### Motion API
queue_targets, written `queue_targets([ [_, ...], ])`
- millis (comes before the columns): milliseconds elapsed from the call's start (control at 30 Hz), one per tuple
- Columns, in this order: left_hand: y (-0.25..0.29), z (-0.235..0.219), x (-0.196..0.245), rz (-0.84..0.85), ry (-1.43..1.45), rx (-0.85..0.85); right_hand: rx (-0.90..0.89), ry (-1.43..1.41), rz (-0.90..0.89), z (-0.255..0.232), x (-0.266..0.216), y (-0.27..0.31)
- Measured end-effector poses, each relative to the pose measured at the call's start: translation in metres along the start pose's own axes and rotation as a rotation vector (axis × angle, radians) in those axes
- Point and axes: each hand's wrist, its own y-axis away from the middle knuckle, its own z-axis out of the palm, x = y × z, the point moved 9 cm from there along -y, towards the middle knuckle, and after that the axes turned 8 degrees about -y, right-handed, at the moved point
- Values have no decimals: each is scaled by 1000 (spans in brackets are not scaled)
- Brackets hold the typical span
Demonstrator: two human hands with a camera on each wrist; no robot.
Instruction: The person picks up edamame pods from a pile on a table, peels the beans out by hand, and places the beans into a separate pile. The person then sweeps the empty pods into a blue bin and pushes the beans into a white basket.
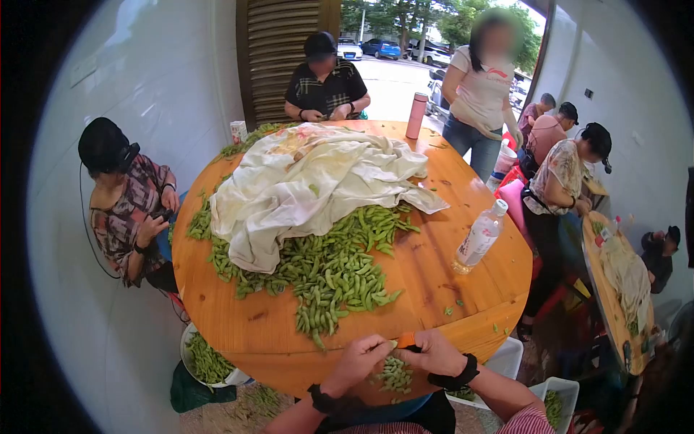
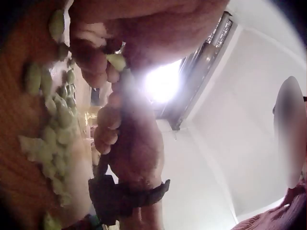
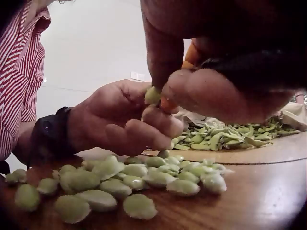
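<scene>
At the table's near edge, my left hand (image 1: 361, 360) pinches a small green bean or pod (image 3: 152, 96) between thumb and fingers. Close beside it my right hand (image 1: 438, 354) grips an orange tool (image 1: 407, 339) with a dark part; its far end is hidden by the fingers. The fingertips of both hands meet around the green piece. Shelled pale green beans (image 3: 139, 206) lie loose on the wood below the hands. Beyond them a large heap of green pods (image 1: 336, 278) spreads from under a crumpled white cloth (image 1: 296, 192).
A clear bottle (image 1: 477, 242) and a pink flask (image 1: 416, 116) stand on the round wooden table (image 1: 246, 336). Below it are a bowl of pods (image 1: 206, 362) and white bins (image 1: 560, 398). One person sits at left, one opposite; another stands at right. Others work at a second table.
</scene>
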Motion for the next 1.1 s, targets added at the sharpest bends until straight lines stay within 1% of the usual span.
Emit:
queue_targets([
  [33,1,3,-8,-102,126,-36,5,-2,0,-1,2,0],
  [67,1,3,-4,-102,124,-40,-7,49,15,-1,8,1],
  [100,2,3,-3,-146,111,-36,-19,99,29,-1,13,0],
  [133,3,2,-3,-191,96,-33,-13,97,28,-3,14,0],
  [167,4,5,0,-191,91,-37,-17,44,38,-3,17,-1],
  [233,3,2,10,-101,100,54,-17,-9,42,-3,20,-2],
  [300,2,0,2,-82,40,27,18,-139,57,-3,25,-2],
  [333,1,1,0,-66,-15,2,19,-139,53,-2,23,-3],
  [400,1,-1,0,-69,-43,19,70,32,44,-6,17,-3],
  [433,2,-2,1,-73,-68,34,68,32,44,-5,21,-3],
  [467,2,-1,3,-74,-68,35,67,30,83,-3,32,-3],
  [500,3,-1,4,-88,-29,54,66,28,122,-2,39,-2],
  [533,3,-2,5,-101,9,73,67,25,122,-1,40,-2],
  [600,4,-2,10,-79,-30,72,82,-316,208,5,47,-1],
  [633,4,-3,14,-55,-64,74,84,-320,203,5,48,0],
  [667,3,-3,10,-55,-70,73,84,-430,258,7,55,2],
  [700,2,-4,8,-17,-84,83,84,-541,314,10,60,4],
  [733,2,-4,7,20,-96,91,85,-545,311,10,60,4],
  [767,3,-3,4,17,-100,90,99,-576,321,9,60,5],
  [833,6,-5,18,81,-210,156,114,-615,333,8,59,7],
  [867,7,-2,23,74,-216,153,105,-629,315,9,57,6],
  [933,10,-3,36,88,-282,227,97,-653,298,10,53,7],
  [1067,3,-3,23,88,-270,235,105,-611,307,6,55,10],
  [1100,2,-7,20,28,-281,246,97,-585,305,5,58,11],
])
